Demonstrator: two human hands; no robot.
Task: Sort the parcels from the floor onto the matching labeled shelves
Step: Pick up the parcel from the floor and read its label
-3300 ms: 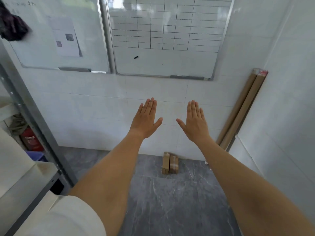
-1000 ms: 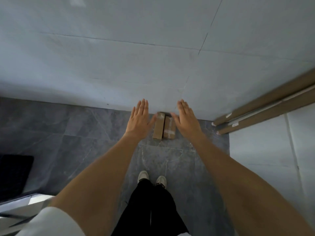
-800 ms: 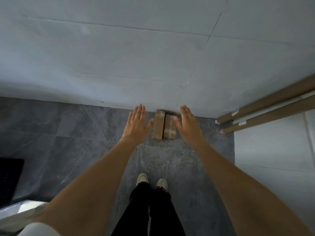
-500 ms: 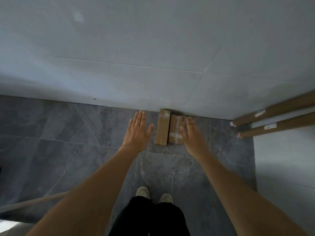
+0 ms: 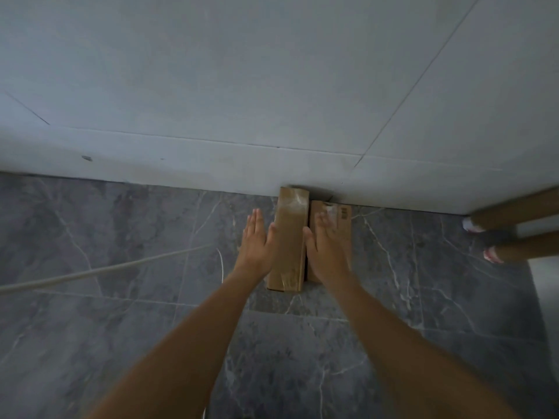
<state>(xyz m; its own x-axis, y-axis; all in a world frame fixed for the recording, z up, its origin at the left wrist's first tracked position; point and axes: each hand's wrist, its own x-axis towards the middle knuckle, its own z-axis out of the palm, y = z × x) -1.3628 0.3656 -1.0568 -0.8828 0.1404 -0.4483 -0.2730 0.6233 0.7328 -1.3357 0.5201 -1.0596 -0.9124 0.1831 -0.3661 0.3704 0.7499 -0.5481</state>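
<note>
Two brown cardboard parcels stand side by side on the dark marble floor against the white wall. The left parcel is tall and narrow with clear tape on it. The right parcel is mostly covered by my right hand, which hovers flat over it with fingers spread. My left hand is open just left of the narrow parcel, its thumb at the box's edge. Neither hand grips a parcel. No shelves are in view.
Two long cardboard tubes lean in the right corner, their ends on the floor. A pale cord runs across the floor from the left toward the parcels. The white tiled wall fills the upper half.
My view has dropped from the whiteboards to the floor, and both open hands have come down and closed in on the two parcels. The right hand now covers the right parcel.
</note>
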